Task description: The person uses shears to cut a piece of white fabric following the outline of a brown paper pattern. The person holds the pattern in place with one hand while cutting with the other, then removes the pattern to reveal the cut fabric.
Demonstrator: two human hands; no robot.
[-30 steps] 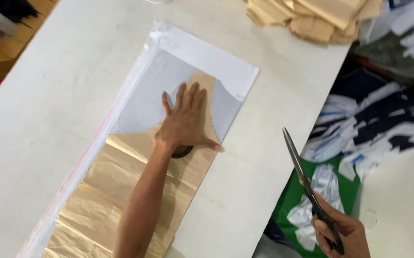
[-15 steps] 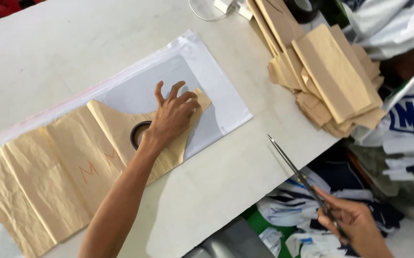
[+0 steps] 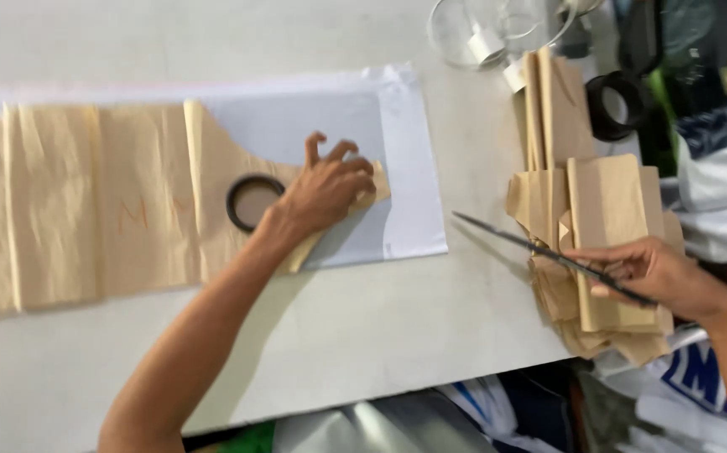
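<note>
Left hand (image 3: pixel 327 191) pressed flat, nothing clasped, on tan paper pattern (image 3: pixel 128 214) over white fabric (image 3: pixel 405 168) on counter (image 3: pixel 363 335). Right hand (image 3: pixel 657 273) clenched on scissors (image 3: pixel 548 256), blades off fabric; no cut visible yet.

A sewing workshop: paper pattern pieces (image 3: pixel 598 243), scissors (image 3: pixel 548 256), fabric on a cutting table (image 3: pixel 397 335).

Bright, even light falls from overhead, washing out the white desk (image 3: pixel 363 335). A soft shadow lies under the left forearm. The whole view is slightly motion-blurred, most at the edges.
</note>
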